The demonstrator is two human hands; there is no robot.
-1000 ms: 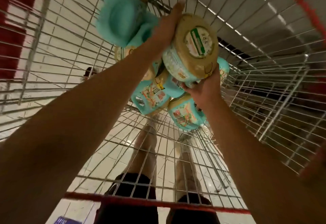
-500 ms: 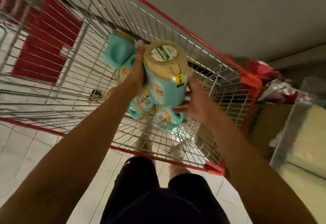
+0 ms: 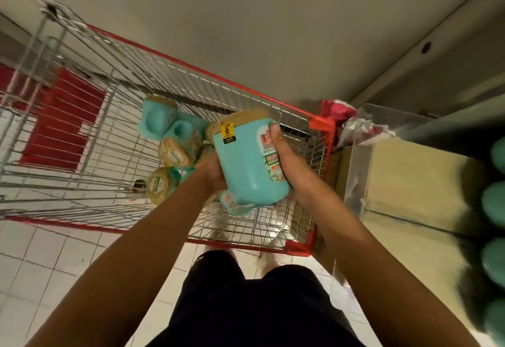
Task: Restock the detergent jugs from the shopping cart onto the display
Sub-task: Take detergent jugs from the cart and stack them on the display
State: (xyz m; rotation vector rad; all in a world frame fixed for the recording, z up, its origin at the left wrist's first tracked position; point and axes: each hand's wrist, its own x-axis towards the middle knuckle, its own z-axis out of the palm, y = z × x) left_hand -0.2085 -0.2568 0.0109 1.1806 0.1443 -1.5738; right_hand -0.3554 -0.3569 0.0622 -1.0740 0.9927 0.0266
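I hold a teal detergent jug (image 3: 243,163) with a tan lid above the shopping cart (image 3: 175,70). My left hand (image 3: 214,173) grips its underside on the left. My right hand (image 3: 284,155) grips its right side over the label, thumb pointing up. Several more teal jugs (image 3: 169,139) lie on their sides in the wire basket below and left of the held one. At the far right edge stands the display, a blurred row of green jug tops (image 3: 494,201).
A cardboard box (image 3: 410,182) behind clear plastic sits right of the cart, with pink and white wrapping (image 3: 352,122) beside it. A red cart seat flap (image 3: 62,125) is at left. White floor tiles lie below; my legs stand against the cart's near rim.
Both hands have lifted the jug out of the pile and tilted it, its lid now pointing away. My view has swung right, bringing the box and the display into sight.
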